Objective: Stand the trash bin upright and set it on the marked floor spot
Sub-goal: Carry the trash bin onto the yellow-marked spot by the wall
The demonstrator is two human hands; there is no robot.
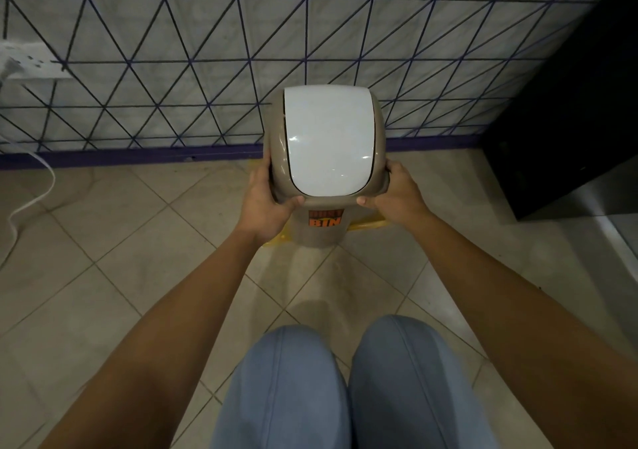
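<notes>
The trash bin (pixel 326 145) is beige with a white swing lid and an orange "BIN" sticker on its front. It stands upright close to the tiled wall. Its base sits over a yellow tape mark (pixel 367 223) on the floor, of which only strips show at the left and right of the bin. My left hand (pixel 267 200) grips the lid rim on the left side. My right hand (pixel 395 195) grips the rim on the right side. Whether the base touches the floor I cannot tell.
A tiled wall (pixel 172 69) with dark diagonal lines and a purple skirting rises just behind the bin. A white power strip (pixel 32 65) and its cable (pixel 31 203) are at the left. A dark cabinet (pixel 566 120) stands at the right. My knees (pixel 345 386) are bent below.
</notes>
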